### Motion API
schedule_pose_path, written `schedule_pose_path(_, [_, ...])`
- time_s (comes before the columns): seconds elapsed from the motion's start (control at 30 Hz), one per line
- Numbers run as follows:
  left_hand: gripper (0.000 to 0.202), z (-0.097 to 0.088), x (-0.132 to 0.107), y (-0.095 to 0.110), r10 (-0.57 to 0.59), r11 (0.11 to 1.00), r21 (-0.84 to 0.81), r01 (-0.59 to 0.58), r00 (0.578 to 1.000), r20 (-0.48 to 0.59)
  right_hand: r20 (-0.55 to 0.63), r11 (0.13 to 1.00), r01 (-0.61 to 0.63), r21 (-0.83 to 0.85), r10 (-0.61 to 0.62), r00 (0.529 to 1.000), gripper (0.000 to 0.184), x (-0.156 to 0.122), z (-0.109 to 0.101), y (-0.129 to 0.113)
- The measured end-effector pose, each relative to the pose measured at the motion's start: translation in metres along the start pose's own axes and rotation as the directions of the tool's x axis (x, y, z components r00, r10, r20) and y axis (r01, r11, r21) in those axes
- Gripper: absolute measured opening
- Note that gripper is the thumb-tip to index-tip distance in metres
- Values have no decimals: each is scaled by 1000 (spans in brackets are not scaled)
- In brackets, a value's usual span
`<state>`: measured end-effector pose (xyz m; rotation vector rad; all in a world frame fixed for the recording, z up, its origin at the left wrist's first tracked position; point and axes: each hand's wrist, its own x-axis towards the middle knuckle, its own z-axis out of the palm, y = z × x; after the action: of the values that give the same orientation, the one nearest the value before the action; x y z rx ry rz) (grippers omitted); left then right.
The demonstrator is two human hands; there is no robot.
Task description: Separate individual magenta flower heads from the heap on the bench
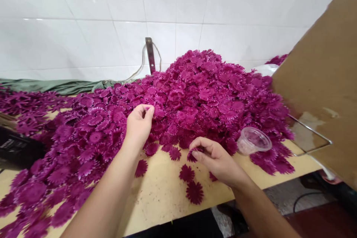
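A large heap of magenta artificial flower heads [200, 89] with toothed petals covers much of the table. My left hand [139, 122] is at the heap's front edge, thumb and forefinger pinched together; a bit of magenta flower piece shows between them, mostly hidden by the fingers. Lower and to the right, my right hand [214, 156] has its thumb and fingers closed on a single magenta flower head [192, 155], held just above the table. Two loose flower heads [194, 192] lie on the table in front of it.
A clear plastic tub [255, 141] with pale bits inside stands right of my right hand. A cardboard sheet [315, 85] and a metal wire frame [312, 130] are at the right. A black box [19, 148] lies left on the pale tabletop [158, 189]; white tiles [92, 41] rise behind.
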<state>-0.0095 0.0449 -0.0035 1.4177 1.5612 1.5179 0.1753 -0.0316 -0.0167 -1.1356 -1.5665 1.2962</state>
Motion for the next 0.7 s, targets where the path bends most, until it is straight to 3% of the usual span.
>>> schedule_pose_path(0.1, [20,11,8,14,152,971,166,-173,979,134,-140,999,-25,43,30,990,18,2,-8,6])
schedule_pose_path(0.23, [24,31,-12,28,323,897,224,-382,910,258,-307,1000,-7,-9,4,952,26,7,-16,16])
schedule_pose_path(0.37, [15,41,-45,33,286,923,56,-380,778,559,-382,999,-2,-34,-11,924,37,9,-21,22])
schedule_pose_path(0.43, [18,45,-56,34,274,931,20,-364,736,619,-400,1000,-1,16,7,917,42,11,-21,23])
schedule_pose_path(0.6, [13,54,-64,33,235,946,33,-321,755,612,-414,994,31,104,16,910,47,16,-19,21])
schedule_pose_path(0.7, [12,57,-63,30,293,928,19,-372,758,583,-395,989,68,128,-12,919,44,13,-16,17])
